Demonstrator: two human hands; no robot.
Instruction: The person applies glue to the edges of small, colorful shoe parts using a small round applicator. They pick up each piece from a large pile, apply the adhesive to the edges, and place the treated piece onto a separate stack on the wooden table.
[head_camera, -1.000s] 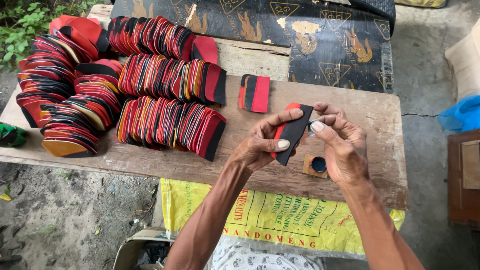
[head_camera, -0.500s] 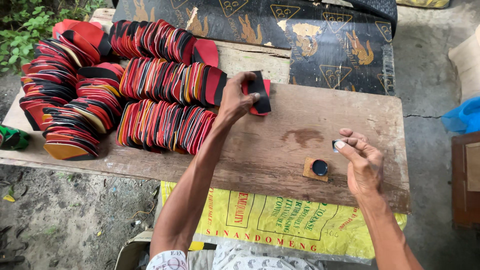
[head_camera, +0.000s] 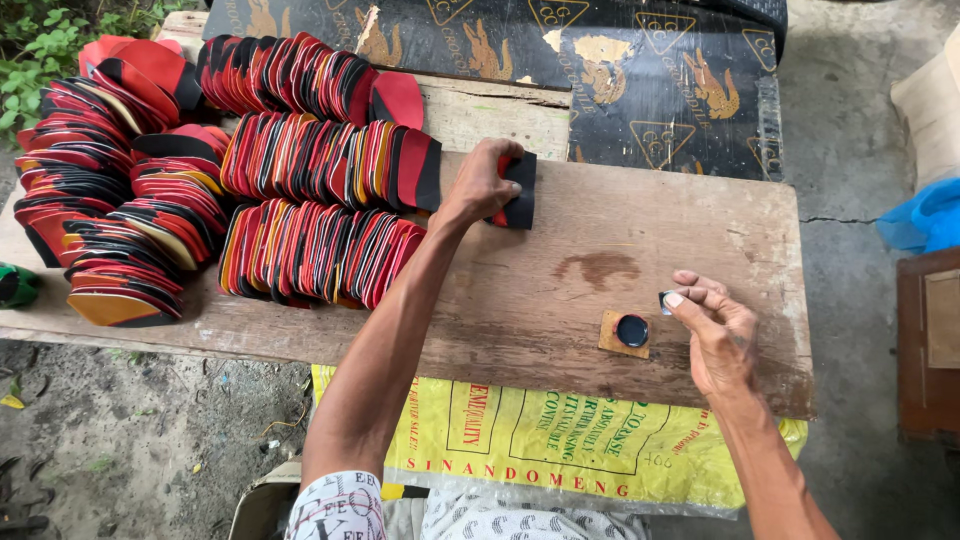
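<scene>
Your left hand (head_camera: 482, 185) clasps the black-and-red foam sole pieces (head_camera: 517, 192) on the wooden plank (head_camera: 560, 320), right hand (head_camera: 715, 330) pinching a small stamp (head_camera: 667, 299); careless pressure may topple neighbouring sole rows (head_camera: 320, 250).

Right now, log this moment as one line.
left hand: on black-red sole pieces | right hand: pinching small stamp beside ink pad

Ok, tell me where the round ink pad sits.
In the head view, the ink pad sits on its small square block right of centre on the plank, just left of the right hand.
</scene>
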